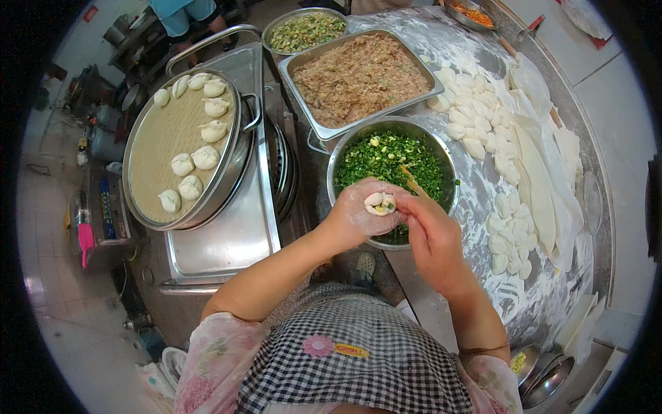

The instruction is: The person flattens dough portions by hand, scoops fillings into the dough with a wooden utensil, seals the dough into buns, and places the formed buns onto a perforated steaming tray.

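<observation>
My left hand [362, 207] cups a partly gathered dough bun [380, 204] above the steel bowl [335, 155]. Green and yellow filling shows through the bun's open top. Touching the bun's right side are the thumb and fingers of my right hand [432, 235], which pinch its edge. A flat wooden stick [411, 181] emerges beside my right fingers; whether they grip it or it rests in the bowl is unclear. Inside the bowl lies a chopped green filling [388, 155] with yellow bits. My hands hide the bowl's near part.
Left, a round steamer tray [150, 134] bears several pleated buns [206, 157]. Beyond the bowl stand a rectangular pan of minced filling [362, 77] and a round basin [307, 32]. The floured worktop [476, 207] at right carries dough pieces [509, 233], a dough sheet and a rolling pin [508, 47].
</observation>
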Action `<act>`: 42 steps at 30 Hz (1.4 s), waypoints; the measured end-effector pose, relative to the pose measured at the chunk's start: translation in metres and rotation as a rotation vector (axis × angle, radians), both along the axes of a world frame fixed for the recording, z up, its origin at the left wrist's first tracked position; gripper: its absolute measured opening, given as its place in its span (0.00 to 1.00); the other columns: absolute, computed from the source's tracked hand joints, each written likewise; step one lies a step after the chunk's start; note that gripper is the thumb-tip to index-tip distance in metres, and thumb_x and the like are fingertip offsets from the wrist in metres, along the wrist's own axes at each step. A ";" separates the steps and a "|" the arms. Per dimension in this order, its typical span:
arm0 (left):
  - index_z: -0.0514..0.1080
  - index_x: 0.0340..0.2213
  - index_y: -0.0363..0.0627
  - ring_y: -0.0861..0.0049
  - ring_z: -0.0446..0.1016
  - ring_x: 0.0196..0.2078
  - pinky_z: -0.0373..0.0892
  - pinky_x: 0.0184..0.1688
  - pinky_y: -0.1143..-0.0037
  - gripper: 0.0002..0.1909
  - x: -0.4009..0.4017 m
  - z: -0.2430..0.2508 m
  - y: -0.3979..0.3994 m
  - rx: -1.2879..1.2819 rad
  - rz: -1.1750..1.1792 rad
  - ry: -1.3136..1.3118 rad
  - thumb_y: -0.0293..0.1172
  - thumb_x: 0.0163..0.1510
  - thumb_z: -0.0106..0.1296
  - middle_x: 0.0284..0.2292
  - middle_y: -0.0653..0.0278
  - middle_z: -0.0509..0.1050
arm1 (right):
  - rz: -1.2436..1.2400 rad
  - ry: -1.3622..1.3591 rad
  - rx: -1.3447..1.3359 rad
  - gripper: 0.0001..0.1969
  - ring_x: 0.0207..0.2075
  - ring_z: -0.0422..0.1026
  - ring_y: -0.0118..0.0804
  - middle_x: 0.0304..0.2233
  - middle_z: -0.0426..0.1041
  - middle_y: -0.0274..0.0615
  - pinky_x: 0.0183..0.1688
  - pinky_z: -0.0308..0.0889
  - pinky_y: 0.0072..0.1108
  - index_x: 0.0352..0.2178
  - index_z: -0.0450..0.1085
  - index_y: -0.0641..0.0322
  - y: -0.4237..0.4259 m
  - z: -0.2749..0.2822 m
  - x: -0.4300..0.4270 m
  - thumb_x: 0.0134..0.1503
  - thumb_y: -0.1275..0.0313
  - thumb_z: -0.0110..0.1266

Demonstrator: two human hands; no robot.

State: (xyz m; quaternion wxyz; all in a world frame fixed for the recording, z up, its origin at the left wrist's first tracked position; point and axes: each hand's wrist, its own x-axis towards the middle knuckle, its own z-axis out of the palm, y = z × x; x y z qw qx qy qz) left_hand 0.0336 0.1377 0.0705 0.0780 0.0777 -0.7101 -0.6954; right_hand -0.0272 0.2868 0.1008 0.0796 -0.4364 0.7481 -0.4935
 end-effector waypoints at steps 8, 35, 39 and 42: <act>0.73 0.28 0.42 0.70 0.69 0.33 0.66 0.36 0.76 0.12 0.000 -0.030 -0.004 -0.200 0.091 0.241 0.28 0.36 0.59 0.31 0.60 0.69 | 0.101 0.415 0.120 0.17 0.36 0.68 0.44 0.36 0.67 0.49 0.37 0.65 0.25 0.37 0.69 0.65 -0.010 0.001 0.004 0.42 0.87 0.47; 0.71 0.33 0.38 0.70 0.72 0.32 0.66 0.37 0.75 0.16 0.302 -0.088 -0.346 -0.493 1.349 -0.148 0.39 0.56 0.39 0.31 0.55 0.74 | 0.332 -0.746 0.441 0.10 0.27 0.67 0.25 0.29 0.70 0.38 0.28 0.63 0.14 0.37 0.69 0.67 -0.104 -0.044 0.064 0.54 0.74 0.47; 0.70 0.41 0.42 0.65 0.72 0.38 0.65 0.42 0.75 0.18 0.315 -0.117 -0.358 -0.394 1.244 -0.183 0.39 0.56 0.39 0.35 0.51 0.73 | 0.437 -0.475 0.519 0.10 0.28 0.67 0.24 0.28 0.69 0.37 0.29 0.62 0.14 0.37 0.69 0.67 -0.149 -0.034 0.063 0.54 0.74 0.47; 0.71 0.35 0.42 0.65 0.71 0.33 0.66 0.37 0.73 0.14 0.316 -0.108 -0.354 -0.603 1.361 -0.150 0.38 0.52 0.45 0.28 0.54 0.72 | 0.544 -0.251 0.470 0.10 0.27 0.65 0.24 0.27 0.68 0.36 0.30 0.61 0.14 0.37 0.69 0.69 -0.204 -0.031 0.056 0.53 0.75 0.46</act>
